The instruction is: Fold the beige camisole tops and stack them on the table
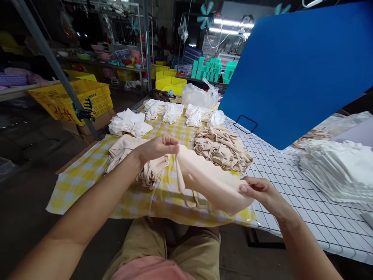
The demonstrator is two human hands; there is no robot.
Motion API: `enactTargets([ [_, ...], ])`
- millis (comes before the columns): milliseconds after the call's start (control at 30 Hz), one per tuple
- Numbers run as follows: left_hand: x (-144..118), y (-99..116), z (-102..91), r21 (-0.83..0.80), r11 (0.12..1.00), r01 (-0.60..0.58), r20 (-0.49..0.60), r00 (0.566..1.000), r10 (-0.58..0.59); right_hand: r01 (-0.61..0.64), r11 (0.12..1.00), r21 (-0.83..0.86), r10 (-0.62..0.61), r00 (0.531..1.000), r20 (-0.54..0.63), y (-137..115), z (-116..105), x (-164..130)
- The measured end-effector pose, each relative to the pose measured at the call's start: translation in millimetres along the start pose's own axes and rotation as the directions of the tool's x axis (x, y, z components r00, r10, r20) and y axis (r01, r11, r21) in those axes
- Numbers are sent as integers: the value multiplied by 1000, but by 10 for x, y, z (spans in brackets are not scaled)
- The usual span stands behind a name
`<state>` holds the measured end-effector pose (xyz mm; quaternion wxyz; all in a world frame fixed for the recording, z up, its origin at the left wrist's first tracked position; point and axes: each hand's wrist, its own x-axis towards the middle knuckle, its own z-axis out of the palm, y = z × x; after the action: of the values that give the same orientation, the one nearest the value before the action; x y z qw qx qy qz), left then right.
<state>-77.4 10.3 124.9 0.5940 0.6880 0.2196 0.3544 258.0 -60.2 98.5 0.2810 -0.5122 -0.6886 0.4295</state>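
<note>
Stretched between my two hands is a thin beige cloth piece [210,177] with a wavy upper edge, held above the table's near edge. My left hand [163,147] pinches its upper left corner between thumb and fingers. The right end is gripped by my right hand [259,190], thumb on top. Beneath the cloth a strap-like strip partly shows. Left of it lies a pile of folded beige cloth pieces [124,149], partly hidden by my left forearm. A heap of beige pieces [221,147] with straps sits just beyond the held cloth.
White cloth bundles [171,112] line the back of the yellow checked tablecloth [84,182]. A white stack [338,169] rests on the grid-patterned cloth [276,171] at right. A large blue board [297,74] rises above it. A yellow crate [75,101] stands left, behind a metal post [58,70].
</note>
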Motion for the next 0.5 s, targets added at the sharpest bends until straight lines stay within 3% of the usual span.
enactTargets([
  [133, -70, 170, -98, 51, 998, -38, -71, 997, 42, -16, 999, 39, 18, 998, -52, -183, -123, -80],
  [267, -120, 369, -139, 212, 977, -34, -66, 997, 49, 79, 996, -33, -84, 970, -229, -406, -249, -161],
  [400, -161, 626, -108, 463, 886, -18, -98, 993, 71, 225, 953, -202, -294, 843, -450, -641, -314, -245],
  [500, -199, 808, -64, 625, 779, -57, -113, 980, 163, 247, 904, -349, -405, 756, -514, -780, -332, -309],
])
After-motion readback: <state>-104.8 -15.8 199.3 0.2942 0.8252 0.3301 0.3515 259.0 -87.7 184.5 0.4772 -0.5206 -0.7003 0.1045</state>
